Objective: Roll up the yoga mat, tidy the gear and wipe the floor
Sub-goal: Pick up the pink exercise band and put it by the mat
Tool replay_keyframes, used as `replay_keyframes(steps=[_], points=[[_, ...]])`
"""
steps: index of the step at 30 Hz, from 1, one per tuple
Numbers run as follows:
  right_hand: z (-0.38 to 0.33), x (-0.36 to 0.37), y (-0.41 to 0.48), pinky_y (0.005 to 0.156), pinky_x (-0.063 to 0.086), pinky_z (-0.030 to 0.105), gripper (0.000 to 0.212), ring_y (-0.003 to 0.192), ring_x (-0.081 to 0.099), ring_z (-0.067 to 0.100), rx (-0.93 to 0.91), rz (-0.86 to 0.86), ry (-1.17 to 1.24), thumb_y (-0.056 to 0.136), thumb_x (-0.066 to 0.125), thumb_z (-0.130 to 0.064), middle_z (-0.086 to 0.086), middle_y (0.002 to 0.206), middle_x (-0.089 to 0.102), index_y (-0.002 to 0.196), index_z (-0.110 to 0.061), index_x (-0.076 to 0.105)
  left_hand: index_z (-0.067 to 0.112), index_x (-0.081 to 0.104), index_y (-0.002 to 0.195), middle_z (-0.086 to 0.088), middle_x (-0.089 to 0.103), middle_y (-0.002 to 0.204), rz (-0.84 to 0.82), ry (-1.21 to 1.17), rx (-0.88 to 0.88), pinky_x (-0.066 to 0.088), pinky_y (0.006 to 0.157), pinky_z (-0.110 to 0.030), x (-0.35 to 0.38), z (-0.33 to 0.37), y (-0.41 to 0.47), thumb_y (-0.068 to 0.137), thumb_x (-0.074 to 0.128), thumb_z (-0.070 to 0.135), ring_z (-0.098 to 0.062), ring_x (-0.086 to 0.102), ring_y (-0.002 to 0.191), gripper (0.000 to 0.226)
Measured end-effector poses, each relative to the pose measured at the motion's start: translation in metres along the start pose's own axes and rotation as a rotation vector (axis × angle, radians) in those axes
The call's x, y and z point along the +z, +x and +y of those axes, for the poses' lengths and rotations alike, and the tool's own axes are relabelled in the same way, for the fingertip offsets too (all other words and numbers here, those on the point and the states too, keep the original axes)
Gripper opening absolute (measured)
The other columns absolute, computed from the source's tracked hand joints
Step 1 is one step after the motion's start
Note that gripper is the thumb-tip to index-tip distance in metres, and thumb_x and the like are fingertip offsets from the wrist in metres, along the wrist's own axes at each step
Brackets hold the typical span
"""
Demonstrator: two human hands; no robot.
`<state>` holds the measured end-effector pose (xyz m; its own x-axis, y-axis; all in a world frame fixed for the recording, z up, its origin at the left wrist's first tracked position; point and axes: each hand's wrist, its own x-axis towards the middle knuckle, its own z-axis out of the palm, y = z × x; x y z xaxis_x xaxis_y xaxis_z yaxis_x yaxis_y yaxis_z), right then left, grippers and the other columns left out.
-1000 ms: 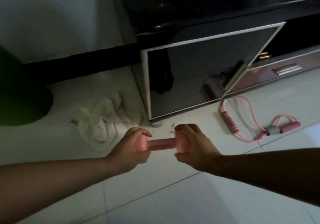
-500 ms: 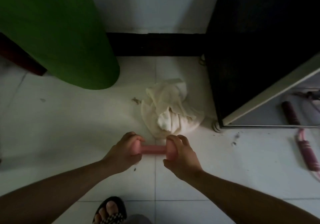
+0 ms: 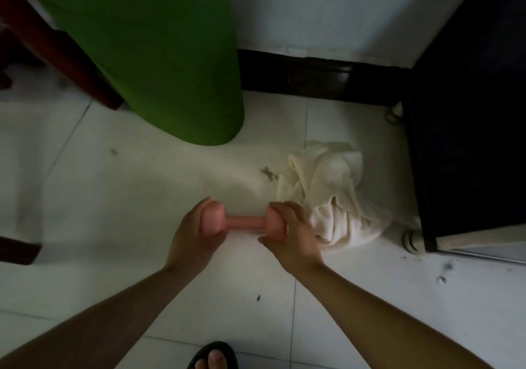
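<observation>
the person is swinging away from the cabinet (image 3: 469,140) toward the rolled green yoga mat (image 3: 159,64), the left hand (image 3: 193,234) and right hand (image 3: 290,234) still clasping the pink dumbbell (image 3: 243,222) by its ends, probably carrying it to be stowed.

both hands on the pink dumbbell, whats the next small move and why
Probably lower the pink dumbbell onto bare tile beside the rolled green mat. The left hand and right hand each grip one end above the floor, and the cream cloth for wiping lies untouched.

Pink dumbbell (image 3: 244,222) held level above the floor — green rolled mat (image 3: 159,55) upright, cream cloth (image 3: 327,195) crumpled.
</observation>
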<state>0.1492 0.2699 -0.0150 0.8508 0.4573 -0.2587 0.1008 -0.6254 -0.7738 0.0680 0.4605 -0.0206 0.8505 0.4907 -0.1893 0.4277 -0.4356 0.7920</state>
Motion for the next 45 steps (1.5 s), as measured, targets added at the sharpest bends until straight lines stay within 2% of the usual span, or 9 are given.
replay_keyframes(steps=[3, 8, 11, 17, 25, 32, 37, 42, 45], points=[[-0.006, -0.002, 0.015, 0.099, 0.033, 0.02, 0.069, 0.121, 0.042, 0.017, -0.034, -0.011, -0.057, 0.074, 0.076, -0.028, -0.004, 0.141, 0.032, 0.133, -0.028, 0.042, 0.022, 0.042, 0.135, 0.004, 0.058, 0.119, 0.089, -0.038, -0.07, 0.045, 0.08, -0.03, 0.003, 0.0, 0.001, 0.073, 0.075, 0.018, -0.023, 0.058, 0.103, 0.07], [0.004, -0.006, 0.019, 0.108, 0.033, 0.029, 0.083, 0.132, 0.032, 0.02, -0.058, -0.134, -0.174, 0.076, 0.074, -0.035, -0.007, 0.151, 0.016, 0.142, -0.036, 0.024, 0.038, 0.049, 0.124, 0.026, 0.055, 0.118, 0.081, -0.148, 0.036, 0.053, 0.075, -0.021, -0.005, -0.011, -0.003, 0.077, 0.074, 0.018, -0.008, 0.06, 0.103, 0.057], [0.011, -0.009, 0.024, 0.109, 0.03, 0.025, 0.086, 0.135, 0.03, 0.023, -0.085, -0.198, -0.249, 0.078, 0.072, -0.029, -0.006, 0.153, 0.007, 0.145, -0.035, 0.017, 0.033, 0.051, 0.128, 0.022, 0.052, 0.126, 0.024, -0.166, 0.058, 0.056, 0.079, -0.025, -0.01, -0.017, 0.0, 0.077, 0.073, 0.027, -0.005, 0.057, 0.111, 0.057], [0.0, -0.012, 0.05, 0.105, 0.026, 0.02, 0.082, 0.131, 0.031, 0.023, -0.101, -0.114, -0.219, 0.08, 0.07, -0.022, 0.001, 0.15, 0.014, 0.144, -0.028, 0.02, 0.036, 0.049, 0.128, 0.019, 0.054, 0.126, 0.021, -0.054, 0.149, 0.052, 0.085, -0.027, -0.012, -0.008, 0.042, 0.074, 0.057, 0.055, -0.007, 0.056, 0.112, 0.059], [-0.023, -0.015, 0.115, 0.1, 0.037, 0.026, 0.074, 0.123, 0.044, 0.026, -0.019, -0.001, -0.207, 0.083, 0.063, -0.015, 0.004, 0.149, 0.015, 0.143, -0.031, 0.023, 0.02, 0.05, 0.13, 0.0, 0.056, 0.124, 0.091, 0.126, 0.283, 0.049, 0.086, -0.035, -0.01, 0.001, 0.126, 0.088, 0.059, 0.022, -0.015, 0.053, 0.109, 0.043], [-0.039, -0.025, 0.14, 0.087, 0.042, 0.022, 0.066, 0.12, 0.046, 0.023, 0.029, 0.093, -0.156, 0.083, 0.064, -0.012, 0.003, 0.145, 0.023, 0.136, -0.033, 0.032, 0.031, 0.045, 0.131, 0.001, 0.054, 0.123, 0.008, 0.228, 0.284, 0.051, 0.081, -0.041, -0.013, 0.008, 0.157, 0.087, 0.053, 0.037, -0.018, 0.053, 0.107, 0.046], [-0.037, -0.05, 0.109, 0.088, 0.027, 0.009, 0.066, 0.117, 0.044, 0.014, -0.007, 0.096, -0.121, 0.081, 0.07, -0.029, 0.0, 0.138, 0.034, 0.137, -0.023, 0.036, 0.018, 0.048, 0.13, -0.009, 0.044, 0.135, 0.1, 0.399, 0.358, 0.043, 0.095, -0.046, -0.012, 0.025, 0.13, 0.084, 0.064, 0.027, -0.029, 0.04, 0.123, 0.049], [-0.025, -0.084, 0.046, 0.094, 0.034, 0.016, 0.059, 0.115, 0.049, 0.013, 0.009, 0.045, -0.127, 0.079, 0.071, -0.036, -0.006, 0.131, 0.046, 0.131, -0.027, 0.044, 0.018, 0.05, 0.126, -0.001, 0.049, 0.133, -0.125, 0.406, 0.552, 0.038, 0.103, -0.037, -0.003, 0.064, 0.094, 0.088, 0.059, 0.027, -0.014, 0.04, 0.125, 0.041], [-0.014, -0.11, -0.002, 0.094, 0.043, 0.024, 0.053, 0.108, 0.052, 0.011, 0.048, 0.004, -0.095, 0.077, 0.072, -0.039, -0.009, 0.121, 0.052, 0.124, -0.029, 0.049, 0.022, 0.05, 0.127, 0.002, 0.052, 0.131, -0.308, 0.43, 0.635, 0.04, 0.1, -0.029, 0.007, 0.094, 0.068, 0.087, 0.048, 0.047, -0.004, 0.042, 0.12, 0.048]])
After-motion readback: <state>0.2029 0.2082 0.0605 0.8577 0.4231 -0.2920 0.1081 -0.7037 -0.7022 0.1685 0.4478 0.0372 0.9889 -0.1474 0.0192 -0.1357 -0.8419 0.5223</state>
